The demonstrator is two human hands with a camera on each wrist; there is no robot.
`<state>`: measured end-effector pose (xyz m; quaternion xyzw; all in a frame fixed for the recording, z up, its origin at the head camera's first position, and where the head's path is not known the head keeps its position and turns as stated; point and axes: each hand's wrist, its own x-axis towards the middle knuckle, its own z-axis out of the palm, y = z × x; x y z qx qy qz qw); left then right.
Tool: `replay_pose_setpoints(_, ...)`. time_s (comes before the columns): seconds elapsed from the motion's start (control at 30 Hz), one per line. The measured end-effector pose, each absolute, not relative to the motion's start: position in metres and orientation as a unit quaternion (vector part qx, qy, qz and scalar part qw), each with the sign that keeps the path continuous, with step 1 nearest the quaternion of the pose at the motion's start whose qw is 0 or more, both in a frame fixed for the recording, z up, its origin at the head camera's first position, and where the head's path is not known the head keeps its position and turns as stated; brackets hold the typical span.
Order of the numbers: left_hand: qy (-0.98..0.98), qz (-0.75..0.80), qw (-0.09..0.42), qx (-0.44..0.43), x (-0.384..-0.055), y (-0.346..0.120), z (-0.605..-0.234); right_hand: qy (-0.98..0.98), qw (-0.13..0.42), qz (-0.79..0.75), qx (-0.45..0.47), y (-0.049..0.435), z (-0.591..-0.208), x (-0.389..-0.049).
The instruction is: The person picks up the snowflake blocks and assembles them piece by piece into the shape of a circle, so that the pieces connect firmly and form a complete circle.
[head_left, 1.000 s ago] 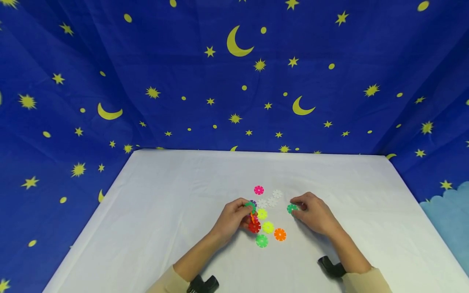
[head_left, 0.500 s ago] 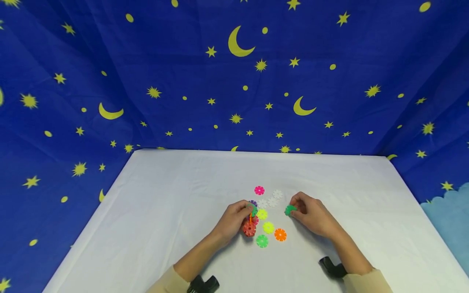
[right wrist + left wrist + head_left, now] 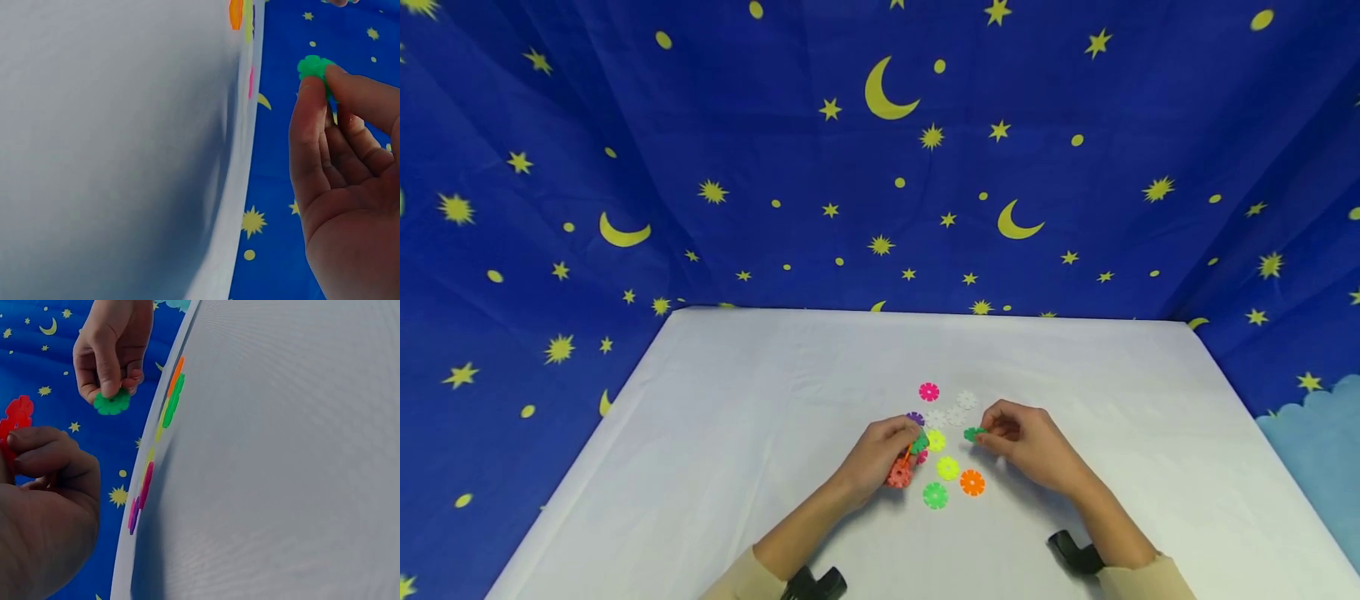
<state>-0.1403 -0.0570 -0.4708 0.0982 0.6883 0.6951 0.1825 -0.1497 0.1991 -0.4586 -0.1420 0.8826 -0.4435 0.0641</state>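
Observation:
My left hand [image 3: 876, 457] grips a small joined cluster of notched plastic discs above the table. In it a green disc [image 3: 919, 442], an orange one seen edge-on and a red disc [image 3: 899, 475] show; the fingers hide part of the cluster. To the right, my right hand [image 3: 1028, 440] pinches a single green notched disc [image 3: 973, 434] between thumb and fingertips, as the right wrist view also shows for this green disc [image 3: 314, 67]. A gap with loose discs below it separates the two hands.
On the white table [image 3: 760, 433] lie loose discs: pink [image 3: 928, 392], white [image 3: 966, 400], purple [image 3: 914, 418], yellow [image 3: 948, 468], orange [image 3: 972, 482] and light green [image 3: 935, 496]. A blue star-patterned cloth [image 3: 790, 150] stands behind the table.
The right hand has moved left with its green disc, which now appears nearly edge-on. The left hand has turned its cluster, bringing the red disc left and slightly down.

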Motion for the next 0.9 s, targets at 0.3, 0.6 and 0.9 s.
replay_pose_setpoints(0.3,0.705,0.674,0.174,0.138,-0.139,-0.055,-0.47,0.866,0.049,-0.465,-0.179,0.191,-0.45,-0.143)
replay_pose_setpoints(0.6,0.712,0.662,0.181,0.145,-0.14,-0.054,-0.469,0.862,0.046,-0.469,-0.185,0.189,-0.447,-0.143)
replay_pose_setpoints(0.9,0.713,0.662,0.182,0.142,-0.13,-0.053,-0.445,0.854,0.042,-0.477,-0.203,0.185,-0.448,-0.141)
